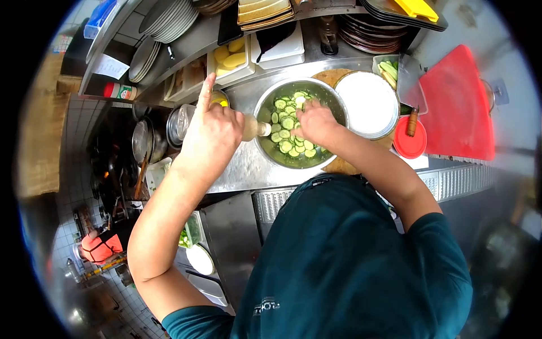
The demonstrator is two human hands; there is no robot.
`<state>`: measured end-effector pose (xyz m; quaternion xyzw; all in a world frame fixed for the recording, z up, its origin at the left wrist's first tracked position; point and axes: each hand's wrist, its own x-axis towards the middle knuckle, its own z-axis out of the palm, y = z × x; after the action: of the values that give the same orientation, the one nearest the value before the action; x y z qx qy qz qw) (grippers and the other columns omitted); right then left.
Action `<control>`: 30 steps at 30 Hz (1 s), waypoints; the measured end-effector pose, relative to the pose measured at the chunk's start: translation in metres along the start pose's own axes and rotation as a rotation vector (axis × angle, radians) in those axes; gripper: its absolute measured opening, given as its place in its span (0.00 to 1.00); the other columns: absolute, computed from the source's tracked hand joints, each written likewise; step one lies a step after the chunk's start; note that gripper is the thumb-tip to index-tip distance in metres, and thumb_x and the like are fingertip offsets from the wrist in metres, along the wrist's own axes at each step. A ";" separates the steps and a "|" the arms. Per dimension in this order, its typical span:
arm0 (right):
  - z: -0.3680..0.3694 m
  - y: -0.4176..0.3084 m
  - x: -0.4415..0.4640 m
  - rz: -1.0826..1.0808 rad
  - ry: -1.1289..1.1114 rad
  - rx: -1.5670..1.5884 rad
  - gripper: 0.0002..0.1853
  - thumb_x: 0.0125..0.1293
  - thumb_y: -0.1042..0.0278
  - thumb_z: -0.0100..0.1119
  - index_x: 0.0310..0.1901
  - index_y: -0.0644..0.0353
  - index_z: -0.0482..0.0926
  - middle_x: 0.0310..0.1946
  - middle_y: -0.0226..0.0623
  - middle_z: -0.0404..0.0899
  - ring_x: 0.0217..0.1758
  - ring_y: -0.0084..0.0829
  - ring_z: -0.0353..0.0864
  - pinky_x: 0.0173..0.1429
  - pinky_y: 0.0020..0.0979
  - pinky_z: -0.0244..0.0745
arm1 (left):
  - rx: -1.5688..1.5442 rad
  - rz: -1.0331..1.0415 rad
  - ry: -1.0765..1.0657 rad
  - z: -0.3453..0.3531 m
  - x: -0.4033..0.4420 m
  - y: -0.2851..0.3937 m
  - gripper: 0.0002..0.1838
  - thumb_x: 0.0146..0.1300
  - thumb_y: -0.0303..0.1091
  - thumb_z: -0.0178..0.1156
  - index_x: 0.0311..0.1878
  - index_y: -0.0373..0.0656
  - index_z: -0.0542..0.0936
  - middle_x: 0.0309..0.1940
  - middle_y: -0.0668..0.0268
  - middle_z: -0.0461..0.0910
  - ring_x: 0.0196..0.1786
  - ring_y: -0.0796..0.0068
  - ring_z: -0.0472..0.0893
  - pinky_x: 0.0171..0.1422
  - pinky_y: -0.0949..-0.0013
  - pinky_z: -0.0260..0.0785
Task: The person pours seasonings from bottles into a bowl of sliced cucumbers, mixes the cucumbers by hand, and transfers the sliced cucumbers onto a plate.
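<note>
A steel bowl (340,116) on the metal counter holds many round cucumber slices (288,122). My left hand (217,127) is wrapped round a bottle (251,128), index finger pointing up. The bottle lies tilted sideways, its white-tipped end over the bowl's left rim. Inside the bowl, at its right side, my right hand (316,121) touches the slices with fingers apart.
White plates (368,104) sit right of the bowl on a round wooden board (330,76). Farther right are a red lid (410,138), a wooden-handled tool (412,122) and a red board (457,107). Shelves with stacked plates (169,20) stand behind. Another person (101,248) is at lower left.
</note>
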<state>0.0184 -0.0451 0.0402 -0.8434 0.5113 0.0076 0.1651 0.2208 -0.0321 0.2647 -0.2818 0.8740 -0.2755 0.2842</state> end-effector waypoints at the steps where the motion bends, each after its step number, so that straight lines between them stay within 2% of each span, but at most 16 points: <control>1: 0.010 -0.004 -0.008 -0.084 0.168 -0.145 0.19 0.72 0.59 0.60 0.58 0.63 0.80 0.58 0.51 0.81 0.53 0.47 0.85 0.54 0.41 0.82 | 0.020 -0.001 0.078 0.005 -0.002 0.000 0.05 0.59 0.25 0.59 0.39 0.39 0.79 0.26 0.65 0.76 0.38 0.67 0.83 0.88 0.35 0.39; 3: 0.018 -0.009 -0.014 -0.221 0.002 -0.158 0.18 0.73 0.59 0.60 0.56 0.62 0.82 0.60 0.53 0.75 0.56 0.49 0.83 0.56 0.42 0.82 | 0.059 -0.005 0.239 0.014 -0.004 0.002 0.03 0.59 0.25 0.59 0.36 0.41 0.78 0.25 0.66 0.75 0.36 0.68 0.83 0.88 0.36 0.39; 6: 0.048 0.000 -0.012 -0.285 -0.184 -0.004 0.14 0.72 0.68 0.58 0.55 0.61 0.83 0.56 0.49 0.76 0.57 0.47 0.83 0.57 0.43 0.83 | -0.035 0.041 0.192 0.012 -0.002 0.006 0.03 0.62 0.28 0.59 0.36 0.40 0.80 0.23 0.67 0.76 0.33 0.67 0.83 0.87 0.34 0.38; 7: 0.050 0.007 -0.010 -0.315 -0.181 -0.001 0.14 0.70 0.77 0.55 0.53 0.62 0.84 0.52 0.49 0.80 0.54 0.45 0.85 0.57 0.43 0.84 | -0.046 0.046 0.177 0.011 -0.001 0.007 0.03 0.62 0.28 0.59 0.36 0.40 0.80 0.23 0.67 0.77 0.34 0.67 0.83 0.87 0.35 0.38; 10: 0.057 0.024 0.005 -0.180 -0.230 0.169 0.13 0.68 0.78 0.55 0.52 0.62 0.84 0.44 0.49 0.84 0.47 0.43 0.88 0.52 0.42 0.85 | -0.060 0.035 0.149 0.006 0.001 0.006 0.04 0.61 0.28 0.59 0.36 0.40 0.81 0.23 0.67 0.77 0.34 0.67 0.83 0.87 0.36 0.39; 11: 0.062 0.030 0.008 -0.199 -0.075 0.092 0.13 0.67 0.78 0.55 0.52 0.63 0.83 0.39 0.51 0.86 0.41 0.43 0.89 0.48 0.41 0.86 | -0.051 0.022 0.153 0.004 0.002 0.004 0.04 0.61 0.28 0.59 0.36 0.40 0.81 0.23 0.67 0.77 0.34 0.68 0.83 0.88 0.36 0.39; 14: 0.028 0.027 0.003 -0.056 -0.011 0.084 0.13 0.67 0.79 0.54 0.50 0.64 0.82 0.39 0.52 0.86 0.40 0.43 0.90 0.48 0.39 0.86 | -0.025 0.002 0.147 0.003 0.000 0.000 0.04 0.61 0.28 0.59 0.36 0.40 0.81 0.23 0.67 0.77 0.34 0.68 0.84 0.88 0.36 0.39; 15: 0.015 0.022 0.006 0.020 -0.180 0.146 0.23 0.66 0.71 0.62 0.64 0.60 0.77 0.57 0.59 0.81 0.61 0.49 0.84 0.58 0.47 0.83 | -0.016 -0.003 0.145 0.002 0.000 -0.001 0.04 0.60 0.28 0.60 0.35 0.40 0.81 0.23 0.67 0.77 0.35 0.68 0.84 0.88 0.36 0.39; 17: 0.023 0.009 -0.007 -0.135 0.034 -0.126 0.37 0.63 0.61 0.70 0.73 0.54 0.68 0.69 0.60 0.68 0.74 0.54 0.69 0.65 0.56 0.77 | -0.006 -0.010 0.106 -0.001 0.000 0.002 0.04 0.61 0.29 0.60 0.36 0.39 0.81 0.23 0.66 0.78 0.36 0.67 0.84 0.87 0.35 0.38; 19: 0.022 -0.005 -0.006 -0.159 -0.119 -0.144 0.61 0.52 0.48 0.81 0.83 0.42 0.51 0.83 0.54 0.41 0.86 0.61 0.39 0.76 0.68 0.62 | 0.017 -0.016 0.112 -0.003 0.002 0.002 0.05 0.61 0.29 0.60 0.36 0.39 0.81 0.24 0.66 0.78 0.37 0.67 0.84 0.87 0.35 0.38; 22: 0.034 -0.002 0.013 -0.113 -0.119 -0.060 0.58 0.51 0.51 0.82 0.82 0.42 0.55 0.81 0.55 0.47 0.85 0.61 0.41 0.76 0.66 0.63 | 0.067 -0.036 0.251 0.003 0.006 0.000 0.05 0.62 0.29 0.59 0.37 0.39 0.81 0.25 0.66 0.79 0.39 0.67 0.84 0.87 0.34 0.38; 23: 0.044 0.005 0.021 -0.131 0.011 -0.051 0.46 0.58 0.60 0.76 0.78 0.48 0.65 0.76 0.57 0.61 0.81 0.56 0.59 0.73 0.58 0.72 | 0.089 -0.052 0.347 0.010 0.009 -0.002 0.06 0.62 0.29 0.59 0.38 0.39 0.81 0.25 0.66 0.79 0.39 0.66 0.84 0.87 0.34 0.38; 24: 0.041 0.012 0.030 -0.095 -0.042 0.009 0.39 0.60 0.64 0.73 0.74 0.51 0.69 0.71 0.56 0.67 0.76 0.53 0.66 0.70 0.55 0.74 | 0.111 -0.071 0.439 0.014 0.009 -0.004 0.06 0.63 0.29 0.58 0.39 0.38 0.81 0.26 0.65 0.79 0.40 0.66 0.84 0.87 0.34 0.38; 26: 0.036 0.019 0.044 -0.023 -0.149 0.132 0.27 0.63 0.71 0.66 0.66 0.57 0.76 0.62 0.55 0.79 0.67 0.48 0.79 0.65 0.49 0.80 | 0.124 -0.071 0.288 0.012 0.007 -0.004 0.07 0.63 0.29 0.58 0.41 0.38 0.81 0.28 0.64 0.79 0.42 0.65 0.84 0.87 0.33 0.37; 27: 0.036 0.024 0.035 -0.068 0.042 0.086 0.16 0.65 0.77 0.56 0.54 0.60 0.82 0.41 0.46 0.88 0.46 0.44 0.90 0.51 0.43 0.84 | 0.128 -0.071 0.215 0.010 0.007 -0.004 0.08 0.63 0.29 0.58 0.42 0.38 0.81 0.29 0.64 0.79 0.43 0.65 0.83 0.87 0.33 0.37; 30: 0.028 0.031 0.031 -0.028 -0.041 0.026 0.14 0.66 0.72 0.58 0.52 0.60 0.83 0.41 0.45 0.88 0.47 0.45 0.89 0.53 0.43 0.85 | 0.057 -0.086 -0.059 -0.003 0.005 -0.001 0.09 0.64 0.30 0.58 0.44 0.37 0.81 0.33 0.63 0.80 0.45 0.64 0.83 0.86 0.31 0.36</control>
<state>0.0107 -0.0770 0.0001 -0.8480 0.4958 0.0161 0.1865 0.2157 -0.0353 0.2658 -0.3189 0.8441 -0.3040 0.3056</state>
